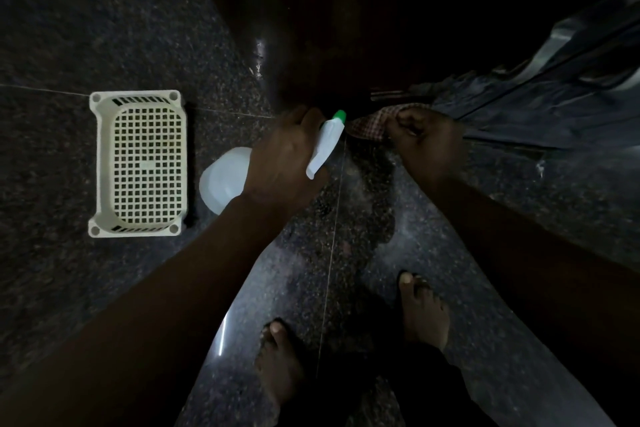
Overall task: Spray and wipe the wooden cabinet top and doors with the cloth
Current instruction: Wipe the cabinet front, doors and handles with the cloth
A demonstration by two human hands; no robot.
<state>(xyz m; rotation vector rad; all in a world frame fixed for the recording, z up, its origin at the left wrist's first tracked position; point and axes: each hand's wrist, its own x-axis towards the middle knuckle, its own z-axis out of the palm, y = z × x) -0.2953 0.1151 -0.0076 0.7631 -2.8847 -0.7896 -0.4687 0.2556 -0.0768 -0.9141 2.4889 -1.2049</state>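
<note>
My left hand (284, 156) grips the neck of a white spray bottle (225, 177); its white trigger head with a green nozzle (329, 139) points forward and right. My right hand (424, 142) holds a checked cloth (369, 125) bunched in its curled fingers, just right of the nozzle. The dark wooden cabinet (363, 28) rises right ahead of both hands, very dim, its lower edge near the cloth. The scene is poorly lit.
A cream plastic lattice basket (140, 163) lies on the speckled dark stone floor (86, 28) to the left. My bare feet (424, 308) stand at the bottom. Dark fabric and metal rails (554, 97) run along the right.
</note>
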